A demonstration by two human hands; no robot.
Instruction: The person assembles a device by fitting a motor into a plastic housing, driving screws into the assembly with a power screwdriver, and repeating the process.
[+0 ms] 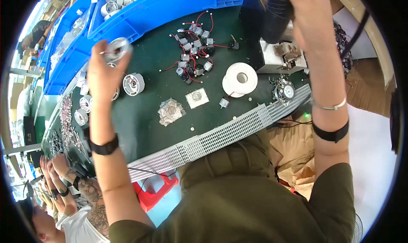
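My left hand (104,75) is raised at the left, its thumb and fingers closed around a round, whitish plastic housing (117,48) with a bit of red wire by it. Below that, a similar white round housing (134,84) lies on the dark green table. At the upper right, my right hand (312,15) is wrapped about the upper part of a thick black ribbed tube (278,17); the top edge cuts off some fingers. Under the tube stands a pale machine (272,60) with a metal fixture. Small motors with red wires (193,51) are heaped mid-table.
Blue bins (165,11) of white parts line the far side. Nearer lie a white spool (231,83), crumpled foil (171,112), a white pad (196,98) and a round metal device (284,91). A perforated strip (212,139) edges the table. Another person (80,217) works at left.
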